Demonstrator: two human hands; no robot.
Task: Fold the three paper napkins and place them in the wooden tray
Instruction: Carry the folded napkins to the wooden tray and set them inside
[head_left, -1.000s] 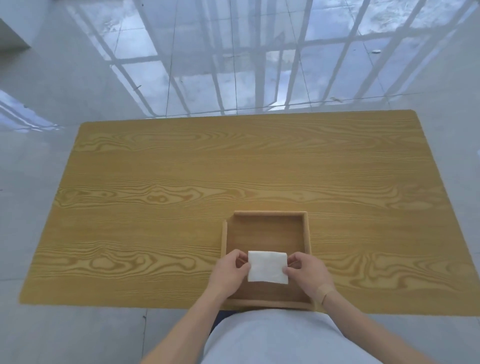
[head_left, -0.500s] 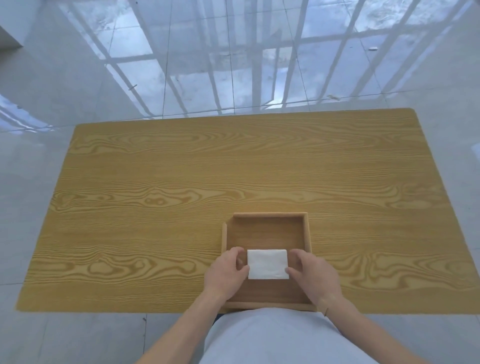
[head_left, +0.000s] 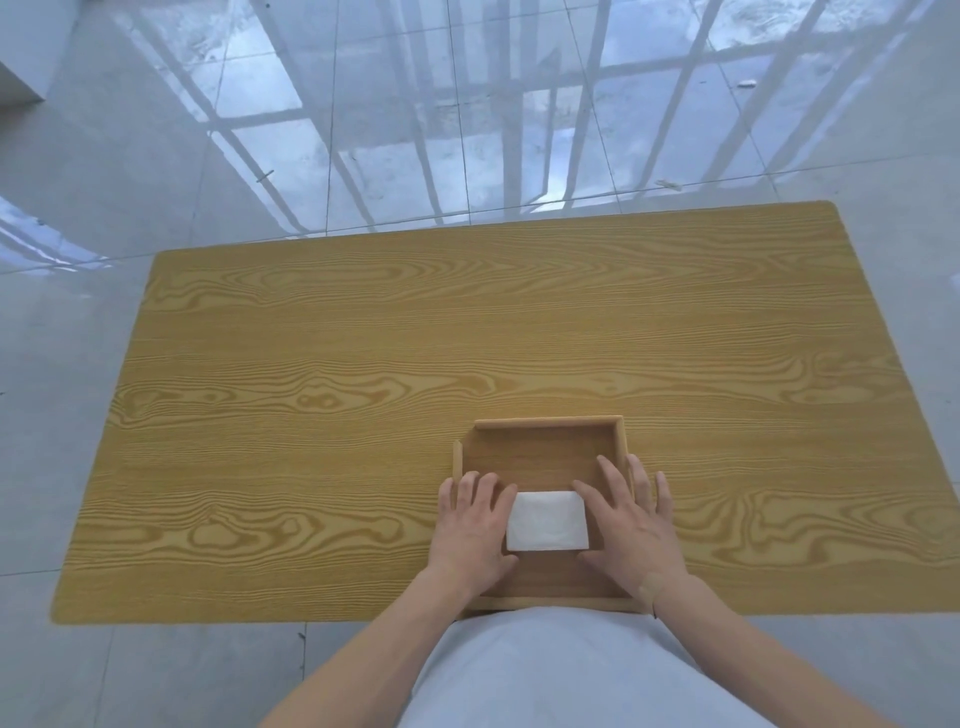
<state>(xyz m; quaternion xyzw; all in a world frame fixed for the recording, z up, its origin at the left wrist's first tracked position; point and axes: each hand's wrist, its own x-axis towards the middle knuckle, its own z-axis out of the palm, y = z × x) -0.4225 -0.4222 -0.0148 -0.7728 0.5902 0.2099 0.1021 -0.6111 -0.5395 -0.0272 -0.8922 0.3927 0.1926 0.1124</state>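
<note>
A square wooden tray stands at the near edge of the table, right in front of me. A folded white paper napkin lies flat on the tray floor, toward its near half; whether more napkins lie under it I cannot tell. My left hand rests flat beside the napkin's left edge, fingers spread over the tray's left wall. My right hand lies flat at the napkin's right edge, fingers spread across the tray's right wall. Neither hand grips the napkin.
The tray sits on a wood-grain table. A glossy tiled floor with window reflections surrounds the table. My grey-clad torso is against the table's near edge.
Both hands pinched the napkin's sides a second ago; they have let go and flattened with fingers spread beside it. The napkin has settled on the tray floor.
</note>
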